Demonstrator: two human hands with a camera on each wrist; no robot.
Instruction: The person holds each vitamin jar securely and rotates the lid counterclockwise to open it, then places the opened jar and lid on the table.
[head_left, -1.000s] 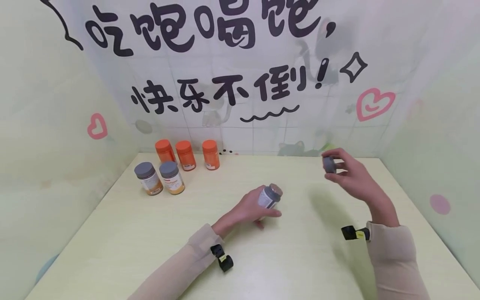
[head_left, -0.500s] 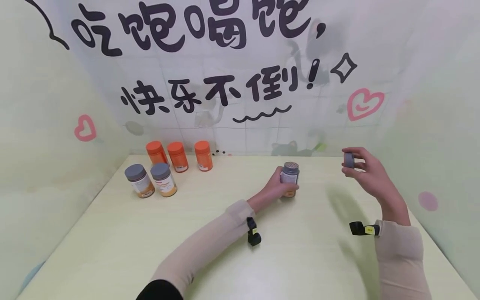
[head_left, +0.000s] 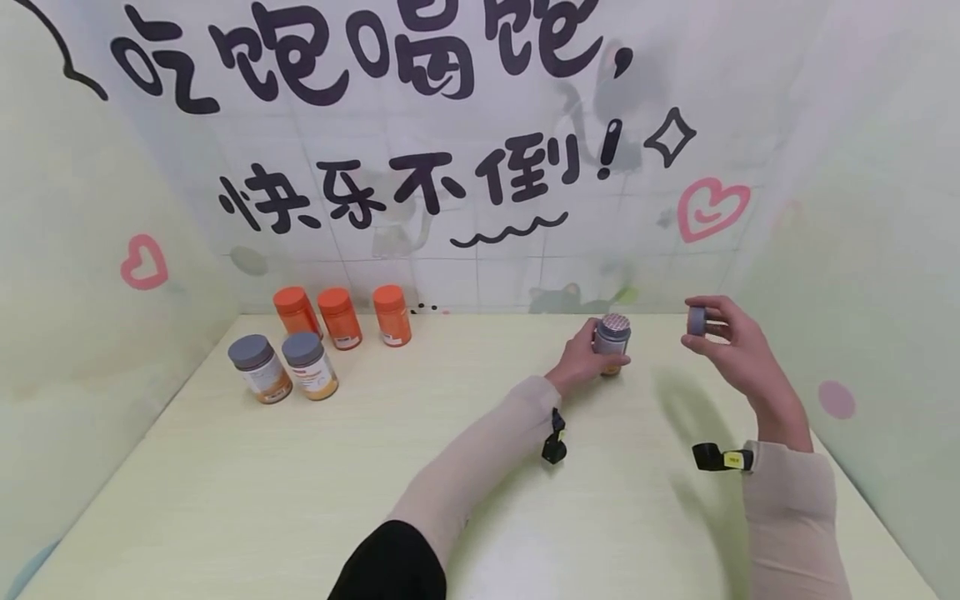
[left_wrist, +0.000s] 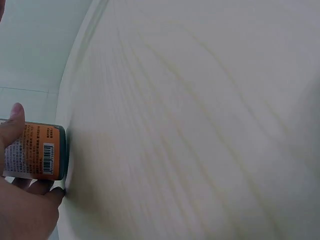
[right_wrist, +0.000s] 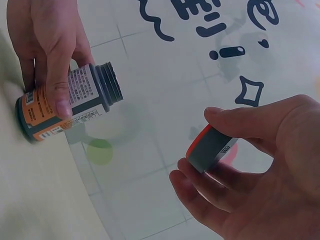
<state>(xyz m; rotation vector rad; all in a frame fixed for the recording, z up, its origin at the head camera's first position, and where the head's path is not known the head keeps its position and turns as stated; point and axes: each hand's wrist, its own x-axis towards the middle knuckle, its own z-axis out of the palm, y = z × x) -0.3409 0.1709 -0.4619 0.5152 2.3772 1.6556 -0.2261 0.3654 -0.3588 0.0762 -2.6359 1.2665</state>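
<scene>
My left hand (head_left: pixel 581 358) grips a dark grey bottle (head_left: pixel 612 337) with an orange and white label, upright at the back right of the table. Its lid is off; a silvery seal covers the mouth, and the screw thread shows in the right wrist view. In the left wrist view the bottle's barcode side (left_wrist: pixel 42 150) appears, its base close to the tabletop. My right hand (head_left: pixel 731 337), raised to the right of the bottle, pinches a grey screw cap (head_left: pixel 697 321) between thumb and fingers. The cap's orange inner edge faces the bottle in the right wrist view (right_wrist: pixel 212 147).
At the back left of the pale table (head_left: pixel 247 492) stand two grey-lidded jars, one left (head_left: pixel 260 368) and one right (head_left: pixel 311 365). Behind them are three orange bottles, the rightmost bottle (head_left: pixel 392 315) slightly apart. A wall (head_left: pixel 480 287) with black lettering closes off the back.
My left hand has carried the bottle rightward and back, turning it from tilted to upright. My right hand, still pinching the cap, has shifted slightly right. The view has swung right.
</scene>
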